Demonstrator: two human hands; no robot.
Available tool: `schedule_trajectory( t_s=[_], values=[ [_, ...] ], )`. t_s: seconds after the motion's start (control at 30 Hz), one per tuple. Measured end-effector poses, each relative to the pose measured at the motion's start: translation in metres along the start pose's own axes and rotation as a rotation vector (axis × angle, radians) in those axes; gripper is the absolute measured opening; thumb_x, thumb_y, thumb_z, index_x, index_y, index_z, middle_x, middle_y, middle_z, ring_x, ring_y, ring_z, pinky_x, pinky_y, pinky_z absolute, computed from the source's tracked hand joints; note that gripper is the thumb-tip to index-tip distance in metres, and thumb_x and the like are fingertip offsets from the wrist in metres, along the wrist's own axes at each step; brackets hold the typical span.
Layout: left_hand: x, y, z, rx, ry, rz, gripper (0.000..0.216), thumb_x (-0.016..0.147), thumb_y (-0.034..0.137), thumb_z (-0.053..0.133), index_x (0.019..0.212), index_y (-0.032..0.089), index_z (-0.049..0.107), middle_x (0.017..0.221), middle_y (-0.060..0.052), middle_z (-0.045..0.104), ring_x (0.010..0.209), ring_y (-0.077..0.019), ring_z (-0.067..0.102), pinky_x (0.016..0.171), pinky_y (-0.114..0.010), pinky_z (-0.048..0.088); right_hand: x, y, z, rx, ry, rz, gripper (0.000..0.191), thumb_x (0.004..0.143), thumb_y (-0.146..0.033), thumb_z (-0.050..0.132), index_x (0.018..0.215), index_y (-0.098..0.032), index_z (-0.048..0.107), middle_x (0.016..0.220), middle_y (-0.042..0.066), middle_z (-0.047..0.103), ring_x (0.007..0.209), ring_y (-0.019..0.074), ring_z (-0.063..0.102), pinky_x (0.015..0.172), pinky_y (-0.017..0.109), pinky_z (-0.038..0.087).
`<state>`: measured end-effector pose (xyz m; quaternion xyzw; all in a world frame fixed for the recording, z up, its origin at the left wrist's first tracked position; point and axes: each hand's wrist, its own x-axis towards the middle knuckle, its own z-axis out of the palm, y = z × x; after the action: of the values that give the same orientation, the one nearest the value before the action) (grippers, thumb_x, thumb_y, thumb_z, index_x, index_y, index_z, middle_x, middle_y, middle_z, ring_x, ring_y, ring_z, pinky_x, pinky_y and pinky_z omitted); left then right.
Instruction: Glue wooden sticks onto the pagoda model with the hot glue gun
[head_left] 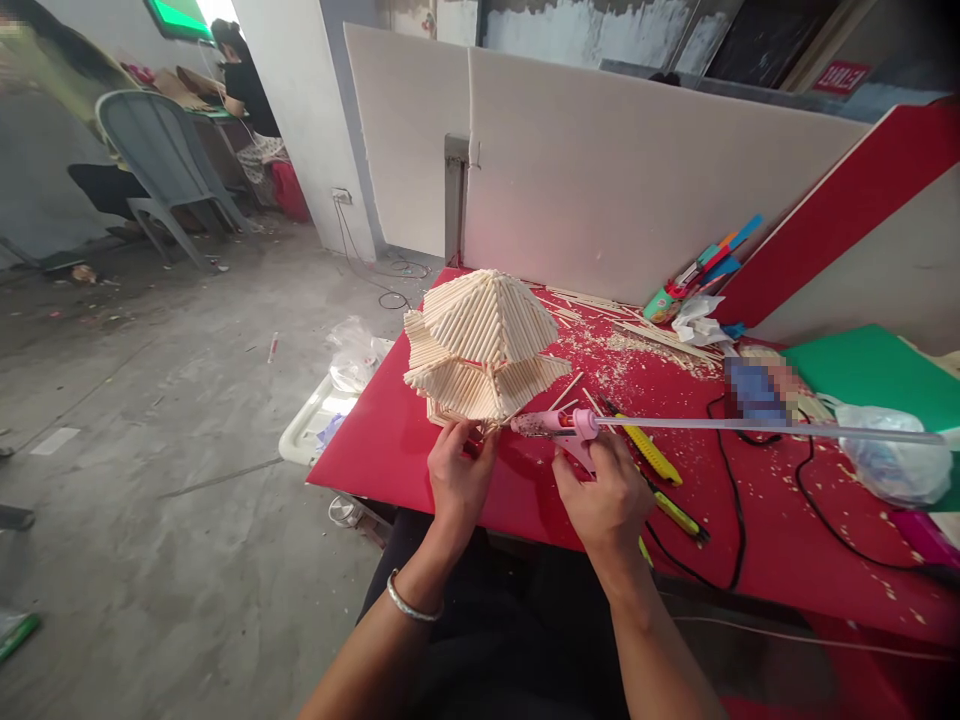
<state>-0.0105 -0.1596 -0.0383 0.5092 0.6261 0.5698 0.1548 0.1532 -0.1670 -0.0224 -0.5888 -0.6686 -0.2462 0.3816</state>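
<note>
A model pagoda (487,320) built of pale wooden sticks, with two tiers of sloping roof, stands on the red tabletop (390,420) in front of me. My left hand (459,475) is closed at its lower front edge, thumb and fingers pinched together. Whether they grip the model itself or a small stick is hidden. My right hand (606,490) is wrapped round the handle of a pink hot glue gun (574,425). Its nozzle points left, close to my left fingertips and the model's base. A long translucent glue stick (750,428) juts from the gun's back toward the right.
Yellow utility knives (652,455) and a black cord (739,520) lie right of my right hand. Loose sticks (667,340), shavings, a cup of pens (664,303) and a plastic bag (892,455) are farther over. White boards (637,180) stand behind. Two people sit at the back left.
</note>
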Motion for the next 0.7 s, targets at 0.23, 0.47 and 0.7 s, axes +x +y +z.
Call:
schedule_trajectory(
  t_s=[0.23,0.47,0.7],
  values=[
    [0.002,0.001,-0.003,0.004,-0.017,0.008,0.01,0.08,0.028,0.069,0.075,0.02,0.065,0.069,0.002,0.058,0.053,-0.0092,0.053,0.053,-0.021,0.046,-0.008,0.003,0.003,-0.004,-0.027,0.05,0.025,0.079,-0.032,0.063,0.099,-0.017,0.067,0.103,0.011,0.071,0.089,0.022,0.068,0.072,0.03,0.053],
    [0.004,-0.004,-0.004,-0.016,-0.006,0.002,0.014,0.079,0.033,0.069,0.081,0.019,0.068,0.071,0.001,0.06,0.054,-0.0098,0.054,0.053,-0.022,0.048,-0.017,0.003,0.012,0.026,-0.015,0.1,0.027,0.08,-0.032,0.062,0.102,-0.017,0.065,0.099,0.011,0.071,0.087,0.0218,0.068,0.073,0.03,0.053],
    [0.006,-0.007,-0.008,0.011,-0.016,-0.02,0.017,0.078,0.035,0.07,0.083,0.019,0.068,0.069,0.002,0.06,0.056,-0.0104,0.055,0.056,-0.023,0.049,-0.025,0.003,0.013,0.105,0.037,0.107,0.024,0.081,-0.029,0.063,0.101,-0.017,0.063,0.097,0.01,0.072,0.084,0.0191,0.068,0.074,0.028,0.053]
  ],
)
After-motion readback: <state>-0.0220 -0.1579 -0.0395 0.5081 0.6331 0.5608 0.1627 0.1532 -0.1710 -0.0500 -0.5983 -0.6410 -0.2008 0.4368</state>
